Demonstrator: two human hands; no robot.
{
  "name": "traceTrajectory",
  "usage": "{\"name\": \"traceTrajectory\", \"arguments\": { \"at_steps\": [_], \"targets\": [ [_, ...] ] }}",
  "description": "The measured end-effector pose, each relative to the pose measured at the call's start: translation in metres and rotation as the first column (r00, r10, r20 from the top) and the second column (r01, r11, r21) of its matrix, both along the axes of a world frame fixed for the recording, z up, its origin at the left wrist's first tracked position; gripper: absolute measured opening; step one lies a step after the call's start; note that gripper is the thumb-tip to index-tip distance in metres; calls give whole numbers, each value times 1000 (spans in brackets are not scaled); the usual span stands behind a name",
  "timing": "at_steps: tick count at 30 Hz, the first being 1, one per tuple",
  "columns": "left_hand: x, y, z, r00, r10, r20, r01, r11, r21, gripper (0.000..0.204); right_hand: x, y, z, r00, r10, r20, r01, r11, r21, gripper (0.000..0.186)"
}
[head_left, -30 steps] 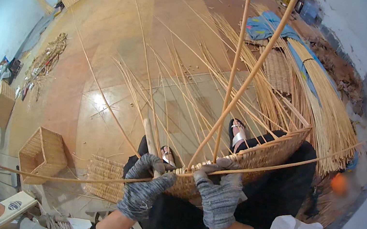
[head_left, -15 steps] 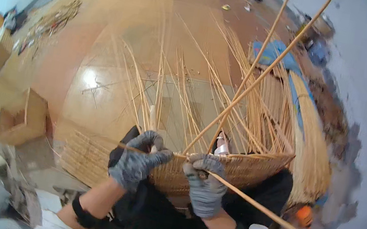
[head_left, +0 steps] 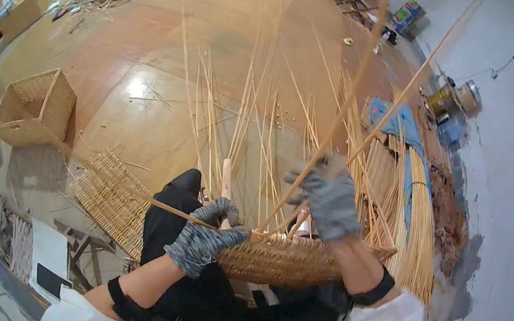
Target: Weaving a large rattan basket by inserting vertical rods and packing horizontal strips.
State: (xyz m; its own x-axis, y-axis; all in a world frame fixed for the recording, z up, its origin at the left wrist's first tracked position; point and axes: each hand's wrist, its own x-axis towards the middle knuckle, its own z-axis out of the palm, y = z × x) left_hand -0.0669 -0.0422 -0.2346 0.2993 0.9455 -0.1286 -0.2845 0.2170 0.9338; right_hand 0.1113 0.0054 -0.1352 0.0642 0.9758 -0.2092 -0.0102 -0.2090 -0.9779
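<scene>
The basket (head_left: 276, 264) I'm working on lies across my lap, its woven side toward me and its rim facing away. My left hand (head_left: 206, 234), in a grey knit glove, is closed at the left part of the rim, pinching a long rod (head_left: 176, 210) that runs out past the basket's left end. My right hand (head_left: 330, 204) is up above the basket's rim, fingers partly spread beside a thick upright (head_left: 343, 110); it is blurred, so I cannot tell whether I grip that upright or only brush it.

As I judge it, a close-woven band of the basket is done, tight and even where it shows. Left to do is everything above the rim: the thin stakes (head_left: 242, 113) stand bare beyond the basket, splayed in loose groups, with no weave across them. The rod in my left hand has a long length free. So I'd call the basket partly made. How deep the weaving goes on its far side, I cannot see. A bundle of canes (head_left: 420, 241) lies to the right of the basket.
</scene>
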Motion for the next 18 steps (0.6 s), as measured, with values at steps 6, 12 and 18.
{"name": "traceTrajectory", "arguments": {
  "at_steps": [6, 12, 18],
  "targets": [
    [-13, -14, -4, 994, 30, -109, -21, 996, 85, 23, -15, 59, 18, 344, 811, 473, -511, 585, -630, 30],
    [-15, 5, 20, 974, -205, -99, 217, 968, 128, 35, -46, 86, -1, 6, 911, 413, -390, 383, -837, 26],
    [-26, 16, 25, 894, -399, -203, 403, 915, -26, 55, -78, 90, -35, -482, 696, 532, -473, 305, -827, 29]
  ]
}}
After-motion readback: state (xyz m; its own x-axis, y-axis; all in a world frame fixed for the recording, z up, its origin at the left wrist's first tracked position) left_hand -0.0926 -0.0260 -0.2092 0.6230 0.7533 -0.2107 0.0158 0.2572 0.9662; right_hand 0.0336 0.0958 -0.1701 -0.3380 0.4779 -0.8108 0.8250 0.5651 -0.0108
